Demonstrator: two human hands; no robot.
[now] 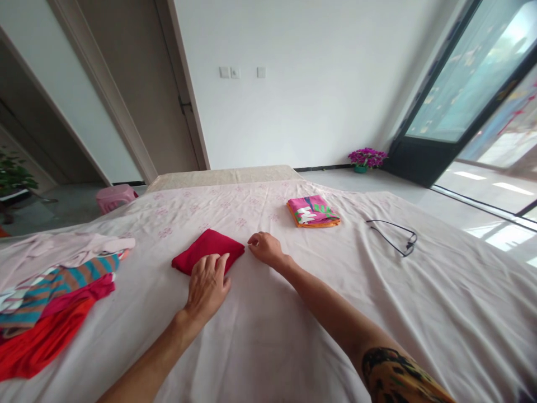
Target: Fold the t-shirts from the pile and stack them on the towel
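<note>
We rest our left hand (208, 284), fingers extended, on the folded red cloth (210, 244); our right hand (267, 248) curls just beside, how tightly we cannot tell.

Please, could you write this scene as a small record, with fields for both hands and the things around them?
Left hand: touching the near side of a flat, folded red fabric bundle
Right hand: beside that bundle's right corner, holding nothing visible
Beyond right hand: folded pink-and-orange printed fabric
Far right: dark-framed eyeglasses, arms unfolded
Far left: loose pale pink, striped and red clothes
Surface: pale pink flower-patterned cloth
</note>
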